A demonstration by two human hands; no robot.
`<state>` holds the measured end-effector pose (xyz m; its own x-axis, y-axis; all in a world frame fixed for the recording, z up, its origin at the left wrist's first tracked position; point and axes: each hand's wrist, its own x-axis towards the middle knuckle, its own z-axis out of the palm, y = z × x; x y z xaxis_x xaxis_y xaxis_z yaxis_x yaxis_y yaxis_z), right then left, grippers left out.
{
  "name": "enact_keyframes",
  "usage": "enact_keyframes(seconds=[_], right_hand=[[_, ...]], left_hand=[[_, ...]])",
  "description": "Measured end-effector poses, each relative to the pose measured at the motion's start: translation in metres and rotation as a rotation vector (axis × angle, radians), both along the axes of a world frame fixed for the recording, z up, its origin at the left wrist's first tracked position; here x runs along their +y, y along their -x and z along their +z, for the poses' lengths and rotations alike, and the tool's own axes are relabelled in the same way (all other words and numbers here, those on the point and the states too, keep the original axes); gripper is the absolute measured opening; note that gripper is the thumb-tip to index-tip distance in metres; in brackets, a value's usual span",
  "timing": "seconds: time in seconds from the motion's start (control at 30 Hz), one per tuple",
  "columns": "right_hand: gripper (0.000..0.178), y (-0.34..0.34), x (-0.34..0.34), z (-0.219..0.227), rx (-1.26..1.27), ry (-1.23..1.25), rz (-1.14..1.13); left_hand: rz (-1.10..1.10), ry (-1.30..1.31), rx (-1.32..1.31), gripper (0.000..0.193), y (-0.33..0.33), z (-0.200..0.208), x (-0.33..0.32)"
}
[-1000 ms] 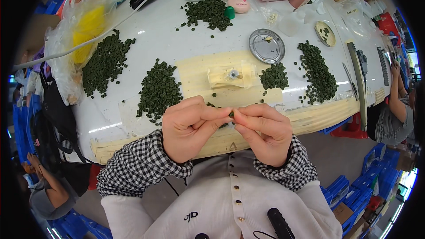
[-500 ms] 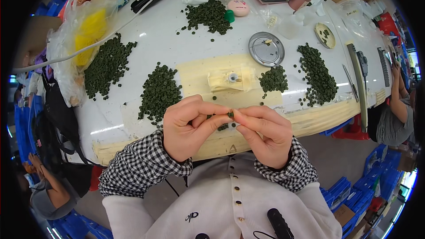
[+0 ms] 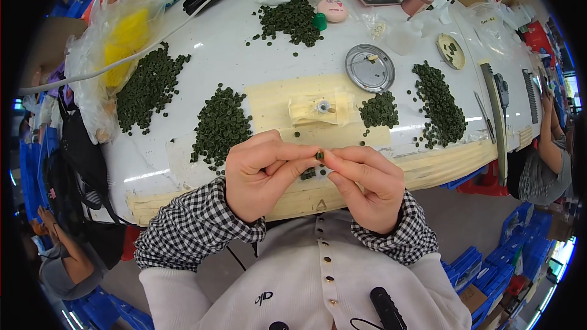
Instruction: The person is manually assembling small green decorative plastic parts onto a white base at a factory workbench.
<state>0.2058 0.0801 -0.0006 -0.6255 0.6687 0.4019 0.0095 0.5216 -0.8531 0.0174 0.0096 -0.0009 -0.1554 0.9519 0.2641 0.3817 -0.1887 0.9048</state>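
Note:
My left hand (image 3: 257, 174) and my right hand (image 3: 367, 183) meet above the table's near edge, fingertips almost touching. Between them is a small dark green piece (image 3: 319, 155), pinched by the thumb and forefinger of my left hand. The right fingertips press against its other side; whether they grip a second part is hidden. Just below the fingers lie a few loose green pieces (image 3: 308, 174). Beyond the hands, a block wrapped in cream tape (image 3: 306, 110) with a round metal fitting (image 3: 323, 106) rests on a taped patch.
Piles of small green pieces lie at left (image 3: 150, 88), centre left (image 3: 221, 123), back (image 3: 293, 21) and right (image 3: 441, 107). A round metal lid (image 3: 370, 68) sits beside a smaller pile (image 3: 379, 110). Tweezers (image 3: 484, 116) and a long metal bar (image 3: 496, 122) lie farther right. A white cable (image 3: 131, 58) crosses the left side.
The green piece looks slightly turned between my fingertips, showing more of its side. Both hands hold nearly the same place.

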Motion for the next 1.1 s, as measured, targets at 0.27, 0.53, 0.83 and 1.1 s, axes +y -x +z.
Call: enact_keyframes(seconds=[0.27, 0.53, 0.83, 1.1], right_hand=[[0.031, 0.001, 0.001, -0.001, -0.002, -0.022, -0.003], [0.032, 0.001, 0.003, -0.001, 0.011, -0.034, 0.007], [0.03, 0.017, 0.048, 0.015, -0.188, -0.353, -0.233], [0.018, 0.024, 0.047, 0.018, -0.138, -0.338, -0.25]], left_hand=[[-0.002, -0.003, -0.024, 0.023, 0.0, -0.001, 0.0], [0.005, 0.012, -0.035, 0.023, 0.0, 0.0, 0.0], [0.068, 0.065, -0.105, 0.021, 0.0, -0.003, -0.001], [0.085, 0.079, -0.141, 0.022, 0.0, -0.003, 0.001]])
